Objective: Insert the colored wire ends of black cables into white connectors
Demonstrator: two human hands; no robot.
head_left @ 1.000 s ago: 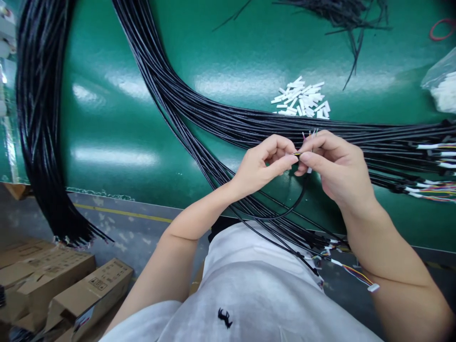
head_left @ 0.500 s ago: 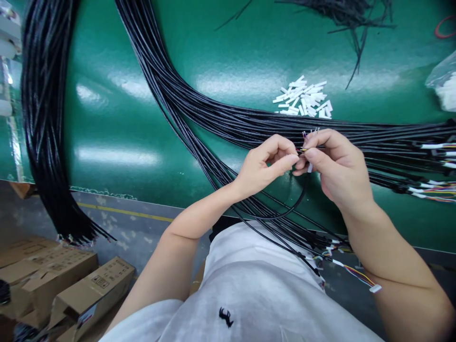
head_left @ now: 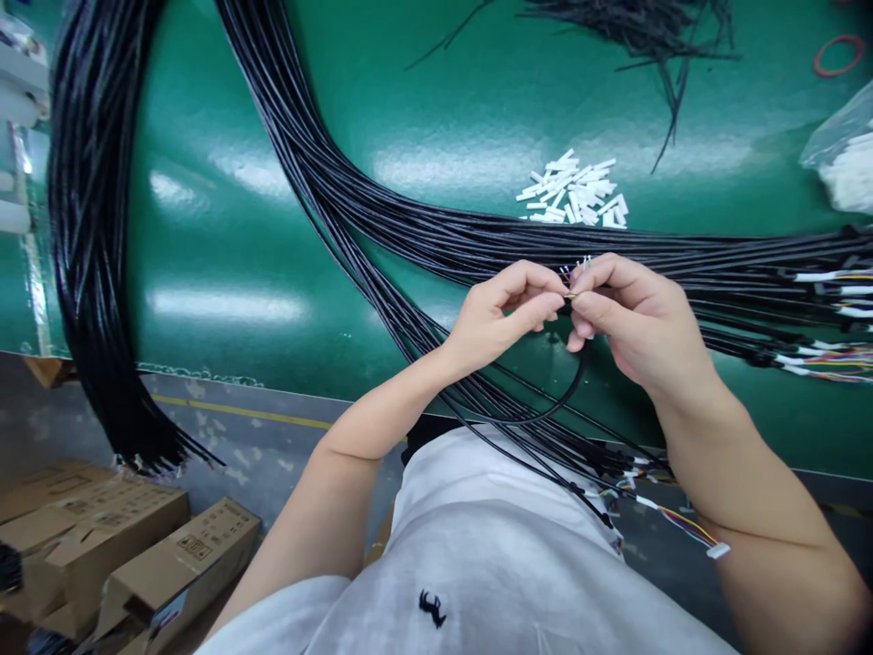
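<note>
My left hand (head_left: 508, 309) pinches a thin yellowish wire (head_left: 570, 295) between thumb and forefinger. Right against it, my right hand (head_left: 631, 314) is closed on the end of a black cable (head_left: 578, 377), where several fine coloured wires with metal tips stick up above the fingers. The cable loops down from my right hand towards the lower bundle. Under and behind both hands run bundled black cables (head_left: 409, 218). A loose pile of short white sleeves (head_left: 576, 189) lies on the green table just beyond them.
Another thick black cable bundle (head_left: 92, 227) hangs over the table edge at left. Cable ends with white connectors (head_left: 717, 550) lie near my waist. Black strips (head_left: 627, 27), a red ring (head_left: 838, 56) and a plastic bag (head_left: 849, 164) are farther off. Cardboard boxes (head_left: 181, 555) stand below.
Both hands have shifted slightly left, with the wire tips between them. The white piece seen under my right fingers before is no longer visible. The whole view has moved a little.
</note>
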